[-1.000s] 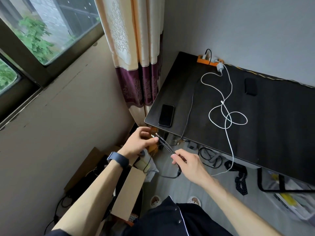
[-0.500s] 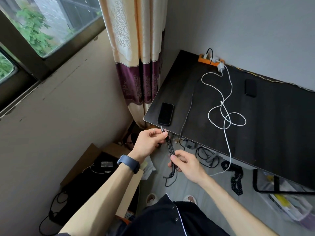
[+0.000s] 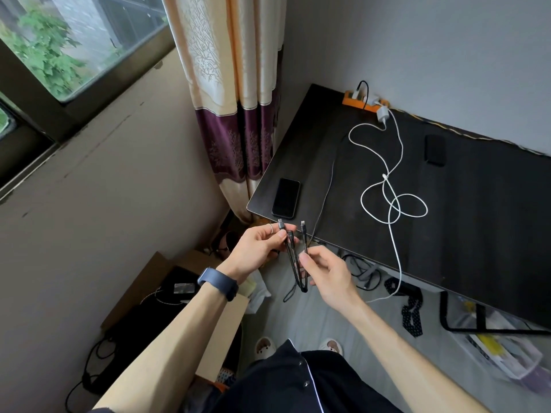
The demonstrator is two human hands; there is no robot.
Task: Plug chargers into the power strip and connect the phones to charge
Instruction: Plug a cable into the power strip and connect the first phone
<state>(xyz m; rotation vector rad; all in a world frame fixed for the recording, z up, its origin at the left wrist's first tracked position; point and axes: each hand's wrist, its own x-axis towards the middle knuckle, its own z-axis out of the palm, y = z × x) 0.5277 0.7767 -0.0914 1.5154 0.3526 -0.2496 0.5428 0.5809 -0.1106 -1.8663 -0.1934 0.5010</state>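
Now: black braided cable just off desk near corner, folded in U, both plugs up. Grip: left hand pinches strand below larger plug; right hand pinches other strand. Judged light, limp; plugs rigid, so hold by plug housing. On desk near corner: phone. At desk far edge: orange power strip, white charger.

Soft daylight comes from the window at your upper left; the room is bright, shadows faint. The desk has a dull sheen. The cable between your left hand and right hand is sharp. Lines bend at the edges; the lower right looks smeared, perhaps by motion.
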